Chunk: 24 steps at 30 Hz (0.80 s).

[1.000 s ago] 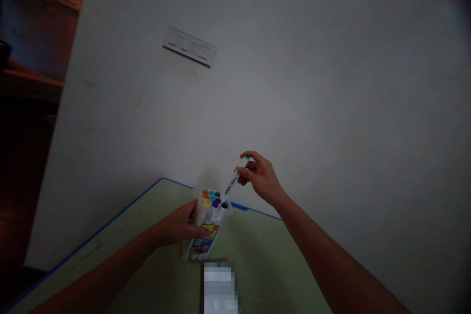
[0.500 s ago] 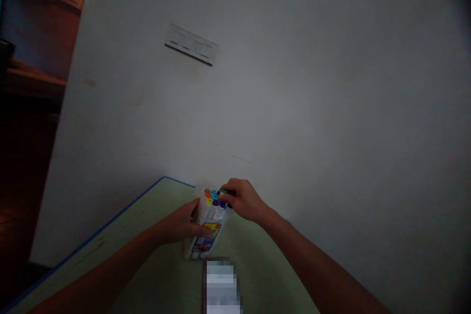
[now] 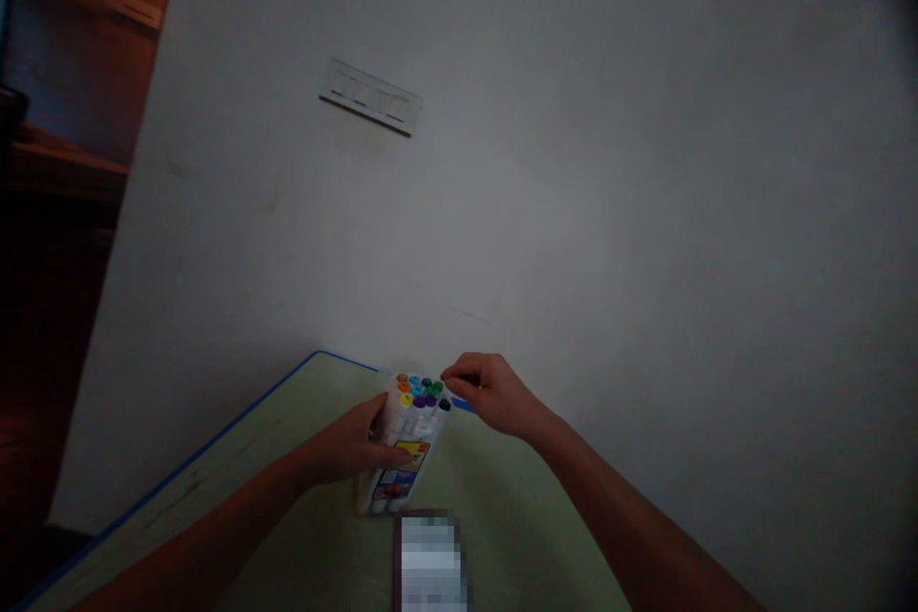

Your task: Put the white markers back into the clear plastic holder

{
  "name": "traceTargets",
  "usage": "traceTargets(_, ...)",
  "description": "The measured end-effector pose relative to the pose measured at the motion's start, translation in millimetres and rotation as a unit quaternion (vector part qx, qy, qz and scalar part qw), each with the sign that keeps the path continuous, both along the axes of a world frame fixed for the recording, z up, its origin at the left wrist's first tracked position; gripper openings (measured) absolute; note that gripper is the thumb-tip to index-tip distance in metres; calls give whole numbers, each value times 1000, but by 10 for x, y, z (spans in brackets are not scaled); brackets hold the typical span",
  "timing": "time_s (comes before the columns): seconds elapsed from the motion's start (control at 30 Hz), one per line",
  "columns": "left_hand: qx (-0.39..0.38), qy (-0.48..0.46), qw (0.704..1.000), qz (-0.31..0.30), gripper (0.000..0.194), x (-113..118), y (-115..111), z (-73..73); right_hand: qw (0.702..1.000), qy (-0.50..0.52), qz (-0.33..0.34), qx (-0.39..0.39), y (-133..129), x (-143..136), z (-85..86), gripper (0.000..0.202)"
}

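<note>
A clear case of markers [image 3: 405, 454] stands on the green table, its coloured caps facing up. My left hand [image 3: 355, 445] is wrapped round the left side of the case, thumb across the front label. Just right of the caps is my right hand [image 3: 494, 392], thumb and index finger close together near the green cap [image 3: 437, 387]. Whether anything small is between those fingertips cannot be made out. A black cap [image 3: 446, 404] sits at the right edge of the case.
A phone with a blurred screen [image 3: 431, 564] lies at the table's near side. The green table [image 3: 287, 421] has a blue edge and meets a white wall [image 3: 574, 163]. A small clear holder [image 3: 371, 98] is fixed to the wall.
My right hand has moved slightly right, off the green cap, which now shows among the others. My left hand keeps its hold on the case.
</note>
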<state>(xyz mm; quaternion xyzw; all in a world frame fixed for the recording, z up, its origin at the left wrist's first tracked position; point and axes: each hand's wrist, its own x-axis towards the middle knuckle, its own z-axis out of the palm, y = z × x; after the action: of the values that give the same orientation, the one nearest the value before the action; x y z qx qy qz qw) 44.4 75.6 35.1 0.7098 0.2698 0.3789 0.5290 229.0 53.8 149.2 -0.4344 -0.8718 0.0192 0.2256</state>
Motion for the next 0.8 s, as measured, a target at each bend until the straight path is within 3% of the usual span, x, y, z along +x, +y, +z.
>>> traceTargets(0.13, 6, 3, 1000, 6, 58, -1, 24, -28, 999, -21, 14, -35, -36, 13, -38, 15)
traceTargets(0.4, 0, -6, 1000, 6, 58, 11, 41, -45, 997, -60, -48, 8, -26, -62, -49, 19)
traceTargets(0.8, 9, -3, 1000, 11, 57, 9, 50, -56, 990, -125, -43, -58, 9, -51, 15, 21)
